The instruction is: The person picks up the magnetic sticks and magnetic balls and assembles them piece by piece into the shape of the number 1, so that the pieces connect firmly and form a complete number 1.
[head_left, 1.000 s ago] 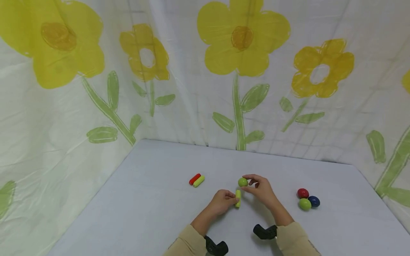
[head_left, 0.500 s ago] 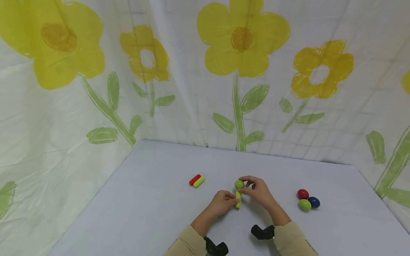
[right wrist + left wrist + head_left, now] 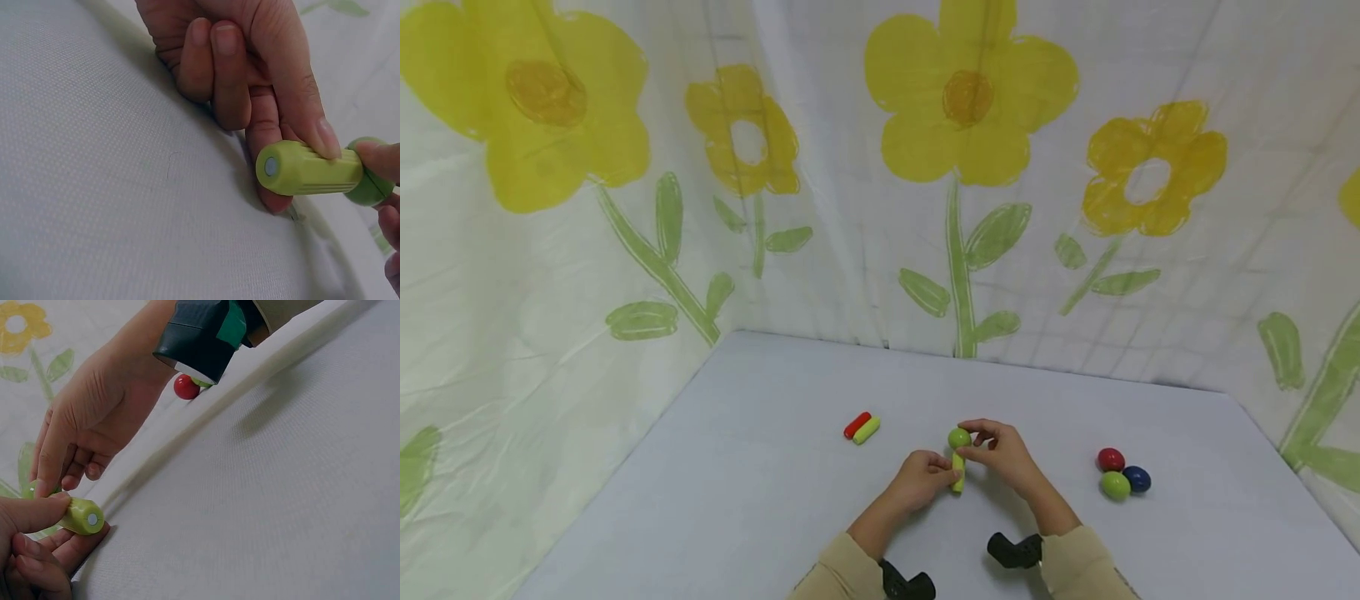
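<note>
Pinched a yellow-green rod (image 3: 306, 170) in the left hand (image 3: 919, 482) and a green ball (image 3: 958, 438) against its far end in the right hand (image 3: 1006, 455), over the white table (image 3: 737, 467), and probably needed steady, straight alignment.

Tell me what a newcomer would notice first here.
Probably the big yellow flowers on the backdrop. Below, the left hand pinches a lime stick and the right hand holds a green ball at its far end. A red ball, a blue ball and another green ball lie to their right.
</note>
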Demonstrator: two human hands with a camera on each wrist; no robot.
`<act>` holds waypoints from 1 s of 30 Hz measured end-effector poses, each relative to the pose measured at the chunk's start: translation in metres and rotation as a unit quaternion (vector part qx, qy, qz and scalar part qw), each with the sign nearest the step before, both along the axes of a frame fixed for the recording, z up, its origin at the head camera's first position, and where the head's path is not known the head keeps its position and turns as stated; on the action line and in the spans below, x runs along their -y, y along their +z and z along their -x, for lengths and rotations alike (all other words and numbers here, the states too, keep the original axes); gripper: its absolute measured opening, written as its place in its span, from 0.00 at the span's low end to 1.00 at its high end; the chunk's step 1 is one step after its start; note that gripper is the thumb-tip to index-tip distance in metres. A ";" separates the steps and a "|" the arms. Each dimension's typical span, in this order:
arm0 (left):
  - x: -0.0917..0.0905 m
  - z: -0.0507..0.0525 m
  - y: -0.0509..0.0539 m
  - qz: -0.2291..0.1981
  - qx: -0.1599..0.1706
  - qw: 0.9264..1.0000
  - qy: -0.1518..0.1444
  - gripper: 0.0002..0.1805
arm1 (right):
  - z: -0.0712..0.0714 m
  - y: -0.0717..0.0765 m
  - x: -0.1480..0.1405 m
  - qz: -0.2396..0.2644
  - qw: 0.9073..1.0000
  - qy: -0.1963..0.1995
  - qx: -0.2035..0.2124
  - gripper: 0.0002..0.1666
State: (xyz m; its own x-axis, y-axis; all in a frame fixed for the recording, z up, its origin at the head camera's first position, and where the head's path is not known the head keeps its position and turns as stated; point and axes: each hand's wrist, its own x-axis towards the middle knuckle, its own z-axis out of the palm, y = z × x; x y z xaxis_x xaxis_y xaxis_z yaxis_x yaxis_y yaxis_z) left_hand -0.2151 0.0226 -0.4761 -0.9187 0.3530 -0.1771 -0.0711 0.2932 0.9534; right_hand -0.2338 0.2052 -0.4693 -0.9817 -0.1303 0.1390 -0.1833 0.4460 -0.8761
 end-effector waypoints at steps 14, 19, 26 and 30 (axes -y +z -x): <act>0.000 -0.001 -0.001 0.004 -0.012 1.000 -0.007 0.10 | 0.000 -0.003 0.001 0.004 1.000 0.003 0.011 0.22; -0.001 -0.002 -0.001 0.007 -0.017 1.000 -0.008 0.10 | -0.001 -0.005 0.001 -0.001 1.000 0.006 0.010 0.22; -0.001 -0.001 -0.003 0.015 -0.016 1.000 -0.006 0.10 | -0.002 -0.009 0.001 -0.011 1.000 -0.001 0.014 0.21; -0.001 -0.002 -0.003 0.018 -0.016 1.000 -0.001 0.10 | -0.002 -0.012 0.000 -0.019 1.000 -0.003 0.015 0.21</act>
